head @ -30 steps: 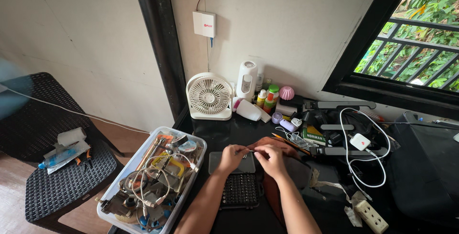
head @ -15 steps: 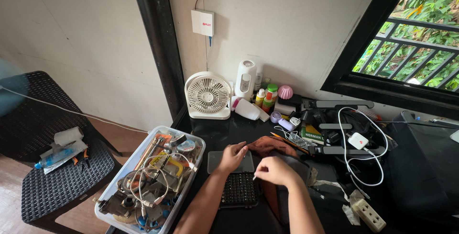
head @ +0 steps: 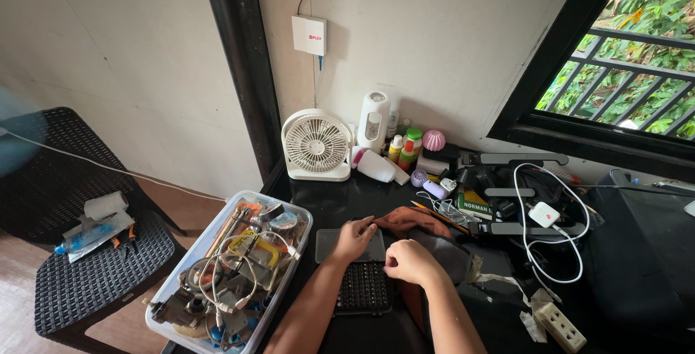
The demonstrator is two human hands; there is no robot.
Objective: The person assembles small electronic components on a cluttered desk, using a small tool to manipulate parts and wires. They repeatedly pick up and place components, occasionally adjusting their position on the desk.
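Note:
My left hand (head: 352, 239) lies flat, fingers spread, on a grey translucent lid (head: 326, 247) on the black desk. Just below the lid sits an open black case of screwdriver bits (head: 364, 288). My right hand (head: 410, 262) hovers over the case's upper right corner with its fingertips pinched together; the small metal bit in them is almost hidden. A brown pouch (head: 405, 217) lies right behind both hands.
A clear plastic bin (head: 300, 218) of cables and tools stands at the left. At the back are a white desk fan (head: 316, 145), bottles and small gadgets. A white charger (head: 544, 214) with its cable and a power strip (head: 561, 325) lie right. A black woven chair (head: 94, 274) is far left.
My hands were together above the lid a second ago. The right hand drew back holding a small bit, then came down to the bit case. The left hand settled flat on the lid.

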